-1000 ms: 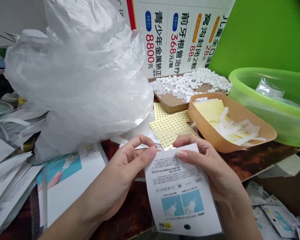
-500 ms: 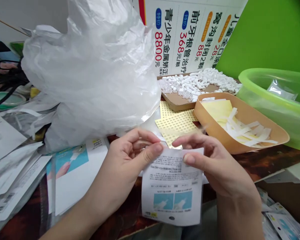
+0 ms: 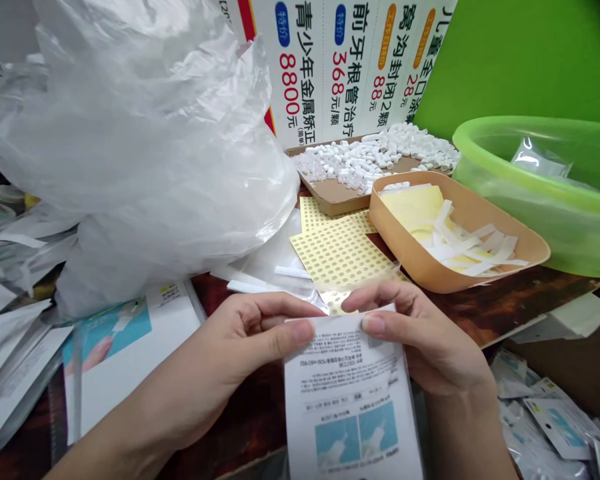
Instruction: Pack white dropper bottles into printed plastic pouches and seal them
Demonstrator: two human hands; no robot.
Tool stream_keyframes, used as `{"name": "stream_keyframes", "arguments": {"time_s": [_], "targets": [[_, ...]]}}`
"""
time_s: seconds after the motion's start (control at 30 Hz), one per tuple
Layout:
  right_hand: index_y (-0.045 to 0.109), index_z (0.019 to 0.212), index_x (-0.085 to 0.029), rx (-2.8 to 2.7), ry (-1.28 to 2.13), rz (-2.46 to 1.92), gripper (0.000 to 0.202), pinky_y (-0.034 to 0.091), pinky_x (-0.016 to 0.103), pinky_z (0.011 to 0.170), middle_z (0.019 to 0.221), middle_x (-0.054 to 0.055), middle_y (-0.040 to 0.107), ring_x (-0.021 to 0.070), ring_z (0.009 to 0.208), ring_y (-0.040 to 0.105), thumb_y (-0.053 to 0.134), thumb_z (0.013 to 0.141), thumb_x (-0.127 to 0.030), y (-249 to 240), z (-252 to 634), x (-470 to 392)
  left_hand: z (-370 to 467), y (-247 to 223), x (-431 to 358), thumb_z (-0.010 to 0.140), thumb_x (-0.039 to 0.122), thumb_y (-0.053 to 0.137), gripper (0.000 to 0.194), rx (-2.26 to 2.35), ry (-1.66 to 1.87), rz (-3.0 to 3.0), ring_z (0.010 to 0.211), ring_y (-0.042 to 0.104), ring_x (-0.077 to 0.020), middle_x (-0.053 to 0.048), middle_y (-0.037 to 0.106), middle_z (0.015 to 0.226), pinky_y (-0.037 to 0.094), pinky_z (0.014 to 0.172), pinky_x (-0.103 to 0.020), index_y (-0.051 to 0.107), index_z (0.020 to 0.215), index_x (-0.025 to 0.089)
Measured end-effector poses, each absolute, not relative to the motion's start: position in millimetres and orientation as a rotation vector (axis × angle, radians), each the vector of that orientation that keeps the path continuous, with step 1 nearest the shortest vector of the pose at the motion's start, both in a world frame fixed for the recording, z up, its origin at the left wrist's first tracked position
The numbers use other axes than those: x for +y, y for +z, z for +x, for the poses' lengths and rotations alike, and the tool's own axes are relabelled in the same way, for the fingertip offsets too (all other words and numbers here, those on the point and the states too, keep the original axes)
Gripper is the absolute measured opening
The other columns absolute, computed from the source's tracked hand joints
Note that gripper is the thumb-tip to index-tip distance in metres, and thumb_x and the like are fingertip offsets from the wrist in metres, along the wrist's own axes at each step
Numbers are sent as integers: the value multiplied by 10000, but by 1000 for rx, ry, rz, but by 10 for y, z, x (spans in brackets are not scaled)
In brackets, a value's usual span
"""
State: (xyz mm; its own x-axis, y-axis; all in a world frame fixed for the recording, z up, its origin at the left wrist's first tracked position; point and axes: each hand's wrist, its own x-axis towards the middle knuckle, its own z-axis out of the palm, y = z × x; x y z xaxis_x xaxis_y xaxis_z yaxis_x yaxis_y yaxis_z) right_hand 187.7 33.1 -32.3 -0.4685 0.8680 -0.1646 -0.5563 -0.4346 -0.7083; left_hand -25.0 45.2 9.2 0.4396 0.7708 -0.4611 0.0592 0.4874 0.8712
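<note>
Between my hands is a printed card [image 3: 345,380] in a clear plastic sleeve, with small text, two blue pictures and its print upside down to me. My left hand [image 3: 230,367] pinches its top left edge, thumb in front and fingers behind. The top right part is gripped by my right hand [image 3: 435,353], its thumb pressed on the printed face. A clear film flap sticks up behind the right fingers. Just beyond the fingertips lie yellow sticker sheets [image 3: 340,257] with rows of small round marks. What the fingers do behind the card is hidden.
A big translucent plastic bag [image 3: 160,173] bulges at the left, with larger printed cards [image 3: 130,353] below it. Farther back are a cardboard tray [image 3: 330,199] of small white pieces, a tan bowl [image 3: 405,243] of paper strips and a green basin [image 3: 485,150]. Packaged cards [image 3: 555,413] lie low right.
The view has shifted, so the background sits farther left. The card has come lower and closer, its bottom edge now out of frame. Both hands keep their hold at the top.
</note>
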Motion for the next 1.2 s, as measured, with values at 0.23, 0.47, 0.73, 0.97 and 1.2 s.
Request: {"name": "stream_keyframes", "arguments": {"time_s": [0.23,0.47,0.73,0.97,1.2], "targets": [[794,848,-233,-676,1880,-810,150,492,144,568,735,1,746,74,626,645,821,708,-185,-283,1877,268,-211,71,391,822,320,739,134,1063,604,1039,847,733,-211,3,783,836,559,740,-280,745,949,277],[805,755,-208,-591,1815,-906,148,464,124,526,679,26,760,82,595,645,834,626,-142,-294,1851,311,-186,75,414,804,323,752,127,1125,660,1105,780,731,-192,6,787,779,554,693,-239,758,922,277],[804,880,-229,-701,1826,-883,151,343,110,434,615,-11,682,14,470,459,803,731,-206,-327,1943,317,-317,46,453,893,364,645,194,1120,613,1211,925,722,-178,21,777,998,555,769,-202,721,1069,333],[800,910,-255,-730,1704,-867,142,272,154,415,578,-15,595,36,470,357,763,774,-243,-330,1953,315,-363,-3,429,942,355,568,234,1203,651,1355,1025,681,-184,32,727,1147,526,811,-194,685,1145,357],[804,858,-299,-876,1659,-1002,99,289,193,426,732,20,641,77,534,443,777,763,-294,-360,2086,242,-271,41,405,938,364,569,170,1197,648,1443,817,700,-157,51,770,927,528,744,-203,716,1022,376]]}}
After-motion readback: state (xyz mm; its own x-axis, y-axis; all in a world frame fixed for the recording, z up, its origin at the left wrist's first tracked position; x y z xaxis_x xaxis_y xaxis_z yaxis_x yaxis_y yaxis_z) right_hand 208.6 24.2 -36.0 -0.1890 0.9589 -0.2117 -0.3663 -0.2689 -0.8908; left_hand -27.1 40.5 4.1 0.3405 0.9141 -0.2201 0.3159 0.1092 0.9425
